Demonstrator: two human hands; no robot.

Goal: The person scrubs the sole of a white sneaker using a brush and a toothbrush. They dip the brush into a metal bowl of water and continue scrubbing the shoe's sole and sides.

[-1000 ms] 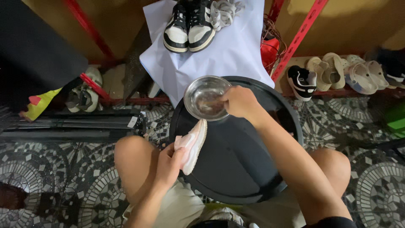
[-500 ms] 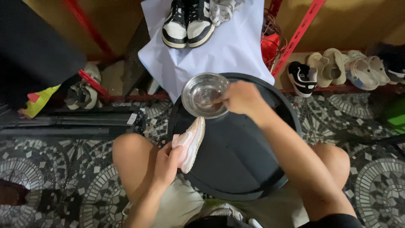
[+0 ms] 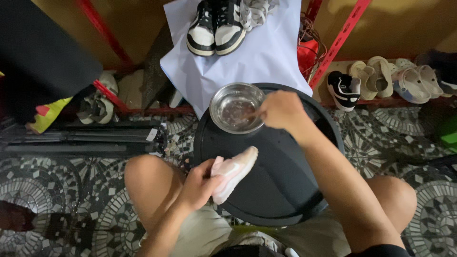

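At the tray's far edge, my right hand (image 3: 284, 110) is dipping a thin tool, gripped lightly, into the steel bowl (image 3: 237, 107); my left hand (image 3: 197, 186) is clasping the pink shoe (image 3: 232, 172) steady.

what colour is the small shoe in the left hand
Pale pink and white; the small shoe in the left hand shows best in the head view.

Two bare hands, each closed on something

The left hand (image 3: 197, 185) is curled shut in a grip, forearm rising from the lower edge; the right hand (image 3: 284, 110) reaches forward, arm extended, fingertips pinched together.
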